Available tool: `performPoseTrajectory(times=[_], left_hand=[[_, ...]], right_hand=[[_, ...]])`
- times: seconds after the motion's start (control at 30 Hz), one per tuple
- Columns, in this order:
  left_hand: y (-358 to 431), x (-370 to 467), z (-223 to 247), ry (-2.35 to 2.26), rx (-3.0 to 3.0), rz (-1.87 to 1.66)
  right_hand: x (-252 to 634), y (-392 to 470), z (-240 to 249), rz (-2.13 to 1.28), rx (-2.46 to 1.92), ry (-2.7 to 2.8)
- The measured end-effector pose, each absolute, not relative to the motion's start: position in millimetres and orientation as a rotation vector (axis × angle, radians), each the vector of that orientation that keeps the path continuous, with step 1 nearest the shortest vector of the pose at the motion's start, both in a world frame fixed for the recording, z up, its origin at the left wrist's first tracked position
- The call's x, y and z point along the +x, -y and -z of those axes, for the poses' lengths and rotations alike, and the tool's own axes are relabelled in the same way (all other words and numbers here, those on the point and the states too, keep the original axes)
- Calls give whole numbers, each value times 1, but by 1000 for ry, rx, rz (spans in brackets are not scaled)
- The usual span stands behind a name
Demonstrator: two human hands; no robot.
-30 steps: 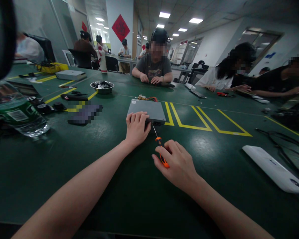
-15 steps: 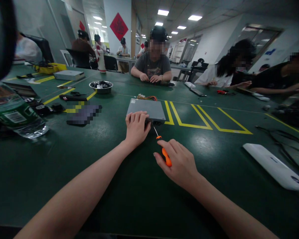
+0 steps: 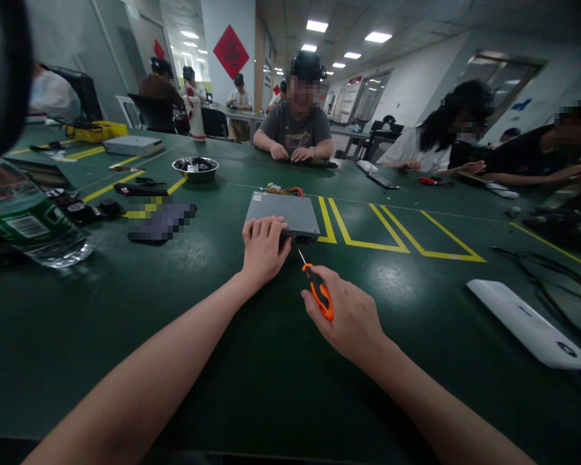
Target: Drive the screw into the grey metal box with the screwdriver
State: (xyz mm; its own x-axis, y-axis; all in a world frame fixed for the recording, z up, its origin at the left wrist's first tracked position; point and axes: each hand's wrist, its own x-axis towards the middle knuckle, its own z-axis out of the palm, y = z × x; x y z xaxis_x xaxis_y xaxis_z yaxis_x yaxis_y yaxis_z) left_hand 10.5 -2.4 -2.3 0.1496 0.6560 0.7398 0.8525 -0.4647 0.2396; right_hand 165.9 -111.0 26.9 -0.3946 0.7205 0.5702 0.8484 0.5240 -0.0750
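Note:
A flat grey computer power supply (image 3: 290, 213) lies on the green table, with a bundle of coloured wires (image 3: 285, 190) at its far side. My left hand (image 3: 265, 244) grips its near left corner, fingers over the top and thumb at the front face. In my right hand (image 3: 343, 310) is a screwdriver (image 3: 316, 287) with an orange and black handle. Its thin shaft points up and left to the power supply's front side, by my left thumb. Whether the tip sits in a screw is too small to tell.
A metal bowl (image 3: 195, 168) of small parts and a blurred-out dark flat item (image 3: 162, 223) are to the left, beside a water bottle (image 3: 39, 219). A white elongated device (image 3: 530, 323) and black cables (image 3: 547, 271) lie right. A co-worker (image 3: 297, 123) sits opposite.
My right fingers have shifted on the screwdriver, so more of its black and orange handle shows. My left hand and the power supply stay in place on the table.

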Motion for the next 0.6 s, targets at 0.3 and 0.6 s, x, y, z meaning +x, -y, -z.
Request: performPoseTrajectory(times=[0.3, 0.6], left_hand=[[3, 11, 2, 1474, -2177, 1217], [3, 10, 1, 1466, -2187, 1219]], right_hand=[[165, 112, -29, 381, -1269, 2322], [165, 111, -30, 399, -1268, 2335]])
